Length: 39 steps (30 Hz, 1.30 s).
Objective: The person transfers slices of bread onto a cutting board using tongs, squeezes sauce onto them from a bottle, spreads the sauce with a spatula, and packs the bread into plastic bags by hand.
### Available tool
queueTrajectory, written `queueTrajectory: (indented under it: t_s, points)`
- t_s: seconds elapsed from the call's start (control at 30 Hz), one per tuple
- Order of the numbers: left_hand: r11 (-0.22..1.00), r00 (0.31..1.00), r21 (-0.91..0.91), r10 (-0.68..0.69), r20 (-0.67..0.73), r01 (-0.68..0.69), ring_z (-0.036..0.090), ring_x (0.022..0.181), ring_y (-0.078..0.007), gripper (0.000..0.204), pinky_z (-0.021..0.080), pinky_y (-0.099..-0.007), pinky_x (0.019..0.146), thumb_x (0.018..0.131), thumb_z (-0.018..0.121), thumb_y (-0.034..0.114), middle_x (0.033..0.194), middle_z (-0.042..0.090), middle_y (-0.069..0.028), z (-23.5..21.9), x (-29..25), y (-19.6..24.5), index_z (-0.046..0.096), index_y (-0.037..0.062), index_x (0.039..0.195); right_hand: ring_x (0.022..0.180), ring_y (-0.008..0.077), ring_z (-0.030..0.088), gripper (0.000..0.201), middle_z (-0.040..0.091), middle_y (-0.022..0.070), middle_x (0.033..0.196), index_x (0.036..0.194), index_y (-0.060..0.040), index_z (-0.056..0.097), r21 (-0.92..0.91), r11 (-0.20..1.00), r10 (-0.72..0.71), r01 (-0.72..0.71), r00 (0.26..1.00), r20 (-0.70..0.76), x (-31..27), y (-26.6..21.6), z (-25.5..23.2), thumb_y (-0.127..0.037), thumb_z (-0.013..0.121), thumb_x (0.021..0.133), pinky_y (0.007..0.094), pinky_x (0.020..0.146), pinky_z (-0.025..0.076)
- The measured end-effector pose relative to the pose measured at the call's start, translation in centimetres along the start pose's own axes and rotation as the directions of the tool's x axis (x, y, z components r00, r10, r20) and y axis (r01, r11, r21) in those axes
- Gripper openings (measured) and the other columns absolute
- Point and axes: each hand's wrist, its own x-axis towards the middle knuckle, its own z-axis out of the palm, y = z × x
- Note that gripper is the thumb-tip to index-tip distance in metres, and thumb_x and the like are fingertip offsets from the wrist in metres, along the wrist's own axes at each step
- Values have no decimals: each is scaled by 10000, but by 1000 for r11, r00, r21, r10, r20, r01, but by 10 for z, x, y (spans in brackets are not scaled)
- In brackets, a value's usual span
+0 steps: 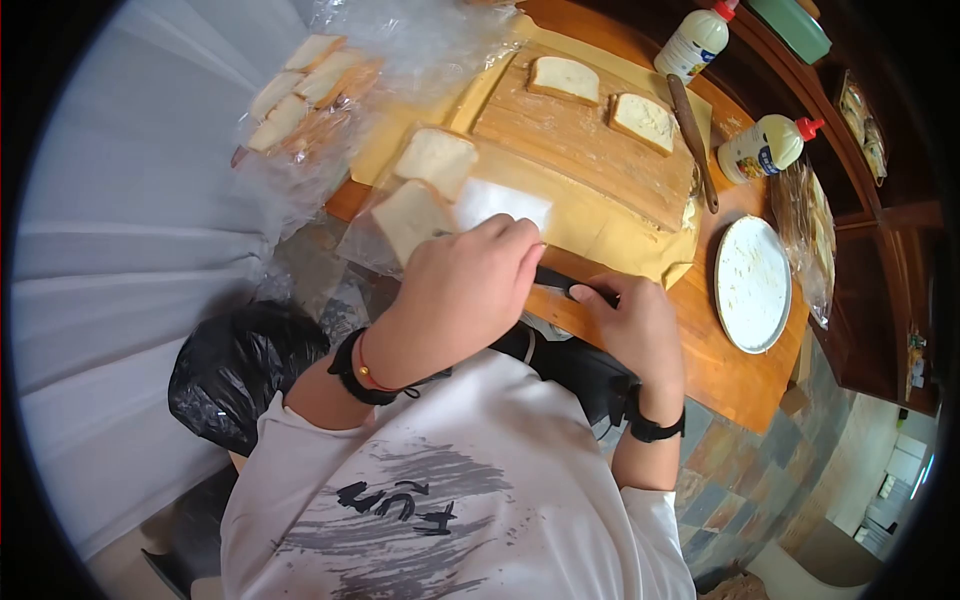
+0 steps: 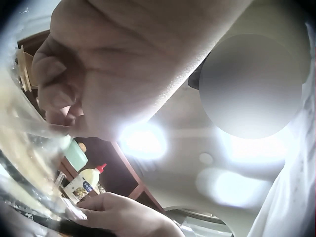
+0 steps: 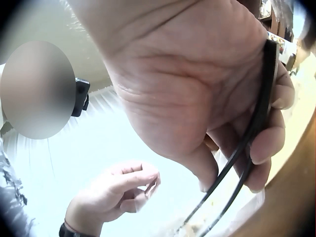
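My right hand [image 1: 640, 325] grips black tongs [image 3: 256, 118], whose two slim arms run toward the left hand. My left hand [image 1: 480, 280] is raised over the table's near edge, fingers curled, and pinches a thin whitish see-through sheet [image 1: 505, 205], blurred in the head view. Just beyond that hand, a bread slice [image 1: 410, 220] lies on clear plastic, overlapping another slice [image 1: 440, 158] behind it. In the head view the left hand hides the tongs' far ends. Two more slices, one plain [image 1: 563, 78] and one spread with something creamy [image 1: 643, 122], lie on a wooden board [image 1: 560, 140].
A wooden-handled tool [image 1: 688, 130] leans at the board's right end. Two red-capped squeeze bottles [image 1: 692, 45] stand beyond it. A smeared white plate [image 1: 752, 285] sits at the right edge. Bagged bread [image 1: 315, 90] lies at the left, above a black plastic bag [image 1: 240, 370].
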Motion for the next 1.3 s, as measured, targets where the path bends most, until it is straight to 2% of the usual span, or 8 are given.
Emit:
queueTrajectory:
  t_s: [0.17,0.4,0.47,0.6,0.67,0.9,1.07,1.3]
  points:
    - [999,1000,37,0,-1,0,675,735,-357,71,532,-449,633,987,628,151,844,673,-109,3,-2,1,647,84,975,708,380,709,320,733,198,791,942,-18,796,32,999,31,-28,994,-106,-7,-3,30,-336,767,923,411,653,545]
    - [998,999,51,42,-8,-41,677,725,-346,77,540,-444,632,983,637,153,840,668,-102,6,-4,0,643,80,962,733,372,719,306,744,182,802,973,-32,798,93,991,106,-101,993,-51,-1,-6,50,-331,763,925,408,665,549]
    - [998,999,49,44,-16,-43,678,722,-343,78,541,-443,630,982,640,153,839,667,-102,5,-5,-2,642,78,959,732,362,719,283,747,182,815,989,-27,794,70,997,-10,20,989,-147,3,-1,53,-299,778,913,396,673,553]
    - [998,998,41,54,-34,-53,676,712,-337,83,541,-433,627,978,645,155,837,660,-103,3,-6,-5,641,75,957,726,348,722,261,743,186,823,981,-7,784,188,981,-29,57,989,-148,3,-4,44,-253,799,896,376,671,552]
    - [997,997,42,61,-49,-59,676,708,-335,85,540,-431,624,978,645,156,837,657,-103,1,-7,-5,641,74,956,687,330,705,241,730,182,814,963,6,774,198,967,-125,162,974,-187,2,-12,36,-220,811,886,369,643,534]
    - [995,998,71,69,-10,-68,674,706,-330,85,538,-431,619,975,644,152,845,649,-94,-3,-9,-3,642,70,954,640,327,645,222,718,184,832,943,-5,774,205,952,-216,227,973,-76,14,-10,30,-216,808,884,382,617,504]
    - [992,997,102,75,2,-75,674,706,-327,90,540,-429,623,975,646,158,847,643,-92,1,-10,-4,645,71,952,759,389,684,250,735,187,875,943,-27,788,58,982,-172,180,978,-121,26,-4,37,-270,784,885,414,698,536]
    - [989,996,123,87,3,-86,670,700,-328,110,537,-432,620,982,645,169,833,631,-100,5,-7,-1,638,68,938,799,387,704,260,744,186,892,943,-48,803,-11,981,-194,194,973,-127,35,-8,40,-300,766,890,431,733,557]
